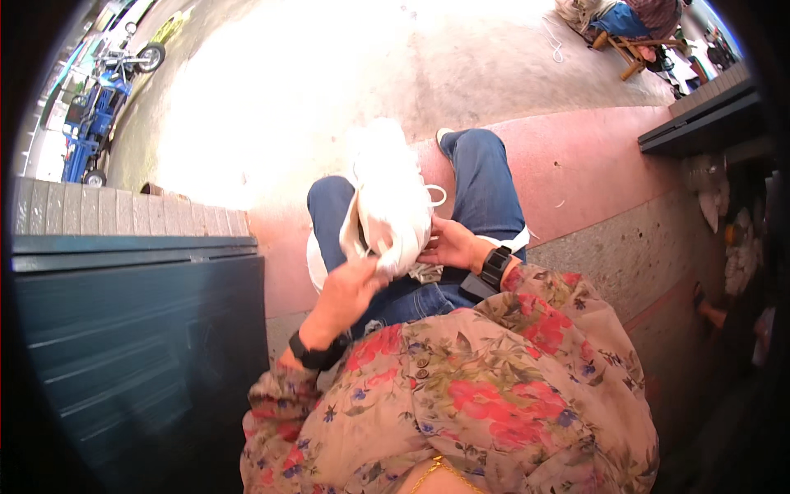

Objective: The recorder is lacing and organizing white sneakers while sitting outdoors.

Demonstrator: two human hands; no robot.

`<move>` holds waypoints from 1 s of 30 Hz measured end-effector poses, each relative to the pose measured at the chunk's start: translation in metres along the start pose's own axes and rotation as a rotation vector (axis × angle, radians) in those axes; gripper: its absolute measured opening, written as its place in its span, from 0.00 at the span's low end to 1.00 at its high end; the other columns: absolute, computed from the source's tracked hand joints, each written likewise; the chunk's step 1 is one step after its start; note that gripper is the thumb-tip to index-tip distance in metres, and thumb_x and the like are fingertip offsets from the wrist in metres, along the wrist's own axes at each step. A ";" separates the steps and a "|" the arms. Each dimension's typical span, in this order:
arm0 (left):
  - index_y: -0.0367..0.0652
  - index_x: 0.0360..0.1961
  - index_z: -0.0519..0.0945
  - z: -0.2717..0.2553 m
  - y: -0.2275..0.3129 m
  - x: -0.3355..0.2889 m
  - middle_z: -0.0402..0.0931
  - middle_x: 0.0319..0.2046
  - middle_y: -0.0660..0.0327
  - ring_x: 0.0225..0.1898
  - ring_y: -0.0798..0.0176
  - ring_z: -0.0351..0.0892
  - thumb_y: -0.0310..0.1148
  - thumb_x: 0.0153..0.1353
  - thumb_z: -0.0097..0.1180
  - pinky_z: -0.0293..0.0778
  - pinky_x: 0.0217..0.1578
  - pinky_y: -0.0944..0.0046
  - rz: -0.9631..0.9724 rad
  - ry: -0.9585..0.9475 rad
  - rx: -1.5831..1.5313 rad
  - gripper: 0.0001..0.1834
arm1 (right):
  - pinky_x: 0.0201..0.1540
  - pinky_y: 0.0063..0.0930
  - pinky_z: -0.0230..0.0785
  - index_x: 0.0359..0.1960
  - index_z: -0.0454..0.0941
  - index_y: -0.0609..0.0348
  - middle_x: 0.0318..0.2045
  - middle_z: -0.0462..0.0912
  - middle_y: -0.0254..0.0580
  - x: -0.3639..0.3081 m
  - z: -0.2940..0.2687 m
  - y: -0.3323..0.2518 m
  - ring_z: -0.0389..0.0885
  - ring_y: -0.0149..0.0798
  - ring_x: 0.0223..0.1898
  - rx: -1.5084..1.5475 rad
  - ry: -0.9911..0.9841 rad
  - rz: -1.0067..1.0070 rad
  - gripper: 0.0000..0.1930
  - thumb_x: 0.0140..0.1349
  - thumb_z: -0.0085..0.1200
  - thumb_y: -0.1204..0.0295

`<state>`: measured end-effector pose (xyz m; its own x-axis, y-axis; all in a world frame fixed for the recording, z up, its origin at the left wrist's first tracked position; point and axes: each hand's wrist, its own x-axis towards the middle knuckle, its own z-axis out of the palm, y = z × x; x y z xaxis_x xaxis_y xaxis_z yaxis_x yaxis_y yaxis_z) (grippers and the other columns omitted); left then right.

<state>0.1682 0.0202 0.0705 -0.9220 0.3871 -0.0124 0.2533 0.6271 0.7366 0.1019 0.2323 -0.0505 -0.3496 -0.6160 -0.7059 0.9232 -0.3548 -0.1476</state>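
A soft white fabric piece (pixel 391 198) lies lengthwise across my lap, between and over my knees. Bright light washes out its far end, so I cannot tell its kind. A thin white loop sticks out on its right side, and a fold or opening shows along its left. My left hand (pixel 344 292) is closed at its near left edge, fingertips pinching the material, slightly blurred. On the near right side my right hand (pixel 453 244) grips it, the fingers partly hidden beneath.
Dark blue door panels stand on the left (pixel 148 337) and right (pixel 708 115). Out on the bright ground is a blue three-wheeled cart (pixel 95 115). A wooden stool (pixel 629 56) piled with cloth stands at the far right. White bundles hang or lie in shade at right.
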 end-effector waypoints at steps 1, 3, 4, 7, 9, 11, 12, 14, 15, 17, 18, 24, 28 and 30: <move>0.38 0.38 0.73 -0.003 0.003 -0.003 0.73 0.30 0.51 0.34 0.48 0.73 0.25 0.46 0.56 0.69 0.35 0.58 0.046 -0.057 0.000 0.15 | 0.55 0.44 0.59 0.51 0.60 0.63 0.51 0.63 0.56 0.004 0.003 -0.003 0.64 0.49 0.52 0.020 0.062 -0.025 0.26 0.63 0.33 0.52; 0.39 0.38 0.73 -0.004 0.000 0.000 0.72 0.29 0.52 0.34 0.49 0.73 0.25 0.45 0.57 0.69 0.34 0.58 0.050 -0.085 0.073 0.15 | 0.53 0.42 0.62 0.47 0.64 0.63 0.48 0.67 0.53 0.004 0.009 -0.008 0.67 0.47 0.50 0.026 0.041 -0.036 0.22 0.64 0.34 0.55; 0.40 0.37 0.74 -0.004 -0.004 0.003 0.72 0.28 0.53 0.34 0.50 0.73 0.25 0.44 0.57 0.69 0.34 0.58 0.039 -0.108 0.124 0.15 | 0.53 0.42 0.62 0.45 0.65 0.63 0.46 0.69 0.51 0.004 0.014 -0.013 0.69 0.46 0.48 0.013 -0.054 -0.049 0.21 0.64 0.34 0.57; 0.39 0.39 0.72 -0.004 -0.022 0.021 0.69 0.34 0.53 0.34 0.53 0.72 0.24 0.45 0.59 0.69 0.33 0.61 -0.102 0.176 0.059 0.17 | 0.48 0.39 0.67 0.40 0.69 0.63 0.40 0.74 0.43 0.007 0.028 -0.031 0.74 0.42 0.43 -0.091 -0.221 -0.122 0.13 0.63 0.38 0.65; 0.39 0.43 0.70 -0.009 -0.032 0.030 0.67 0.38 0.53 0.38 0.53 0.71 0.24 0.44 0.60 0.69 0.36 0.62 -0.156 0.167 0.038 0.22 | 0.46 0.37 0.68 0.42 0.69 0.61 0.38 0.74 0.41 0.016 0.032 -0.043 0.73 0.40 0.41 -0.272 -0.147 -0.175 0.12 0.62 0.38 0.68; 0.38 0.45 0.68 -0.012 -0.036 0.034 0.67 0.39 0.53 0.42 0.53 0.69 0.25 0.43 0.61 0.67 0.41 0.61 -0.148 0.329 0.067 0.25 | 0.44 0.35 0.67 0.42 0.69 0.59 0.38 0.74 0.40 0.033 0.032 -0.049 0.73 0.38 0.40 -0.340 0.103 -0.238 0.12 0.61 0.40 0.67; 0.37 0.49 0.66 -0.014 -0.038 0.035 0.63 0.44 0.49 0.47 0.47 0.64 0.25 0.43 0.61 0.64 0.46 0.57 -0.220 0.287 0.013 0.29 | 0.43 0.32 0.67 0.42 0.70 0.57 0.37 0.74 0.39 0.041 0.029 -0.051 0.72 0.37 0.39 -0.403 0.351 -0.326 0.12 0.60 0.41 0.67; 0.37 0.50 0.66 -0.014 -0.038 0.034 0.64 0.45 0.50 0.48 0.49 0.65 0.25 0.43 0.61 0.63 0.47 0.60 -0.187 0.296 0.045 0.30 | 0.42 0.31 0.66 0.42 0.70 0.56 0.37 0.74 0.38 0.057 0.021 -0.053 0.71 0.37 0.39 -0.286 0.368 -0.282 0.11 0.59 0.43 0.67; 0.38 0.51 0.65 -0.013 -0.038 0.034 0.64 0.46 0.51 0.49 0.52 0.65 0.25 0.44 0.61 0.63 0.49 0.62 -0.181 0.293 0.073 0.30 | 0.42 0.31 0.66 0.42 0.70 0.55 0.36 0.73 0.37 0.064 0.017 -0.054 0.70 0.37 0.38 -0.178 0.433 -0.232 0.11 0.58 0.44 0.67; 0.38 0.52 0.65 -0.012 -0.042 0.035 0.62 0.49 0.51 0.50 0.53 0.65 0.26 0.44 0.61 0.63 0.49 0.63 -0.170 0.295 0.114 0.31 | 0.42 0.31 0.65 0.41 0.69 0.56 0.37 0.72 0.38 0.074 0.014 -0.054 0.70 0.38 0.38 -0.165 0.302 -0.258 0.11 0.58 0.45 0.67; 0.37 0.53 0.64 -0.012 -0.044 0.036 0.60 0.51 0.50 0.52 0.54 0.64 0.26 0.44 0.61 0.63 0.49 0.64 -0.135 0.300 0.145 0.32 | 0.43 0.32 0.65 0.41 0.69 0.56 0.37 0.72 0.40 0.077 0.014 -0.055 0.70 0.40 0.39 -0.149 0.302 -0.288 0.11 0.57 0.46 0.67; 0.37 0.51 0.67 -0.035 -0.068 0.049 0.69 0.46 0.54 0.48 0.56 0.69 0.30 0.42 0.65 0.65 0.48 0.64 -0.378 0.129 -0.353 0.33 | 0.40 0.26 0.64 0.40 0.72 0.57 0.36 0.75 0.39 0.068 0.036 -0.063 0.71 0.34 0.35 -0.353 0.506 -0.257 0.14 0.55 0.51 0.64; 0.37 0.50 0.69 -0.064 -0.064 0.050 0.72 0.42 0.62 0.43 0.70 0.71 0.29 0.44 0.65 0.66 0.45 0.71 -0.426 0.137 -0.620 0.30 | 0.36 0.26 0.62 0.44 0.72 0.59 0.36 0.76 0.39 0.047 0.072 -0.097 0.71 0.35 0.33 -0.393 0.348 -0.271 0.17 0.54 0.52 0.65; 0.37 0.50 0.69 -0.081 -0.059 0.050 0.72 0.42 0.62 0.42 0.70 0.71 0.28 0.44 0.64 0.67 0.45 0.71 -0.423 0.184 -0.679 0.29 | 0.37 0.25 0.63 0.42 0.73 0.58 0.33 0.76 0.36 0.040 0.104 -0.117 0.72 0.33 0.32 -0.431 0.200 -0.318 0.15 0.55 0.52 0.65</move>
<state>0.0830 -0.0522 0.0816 -0.9480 0.0550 -0.3135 -0.3049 0.1262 0.9440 -0.0365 0.1760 0.0101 -0.6226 -0.3663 -0.6915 0.7737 -0.1559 -0.6140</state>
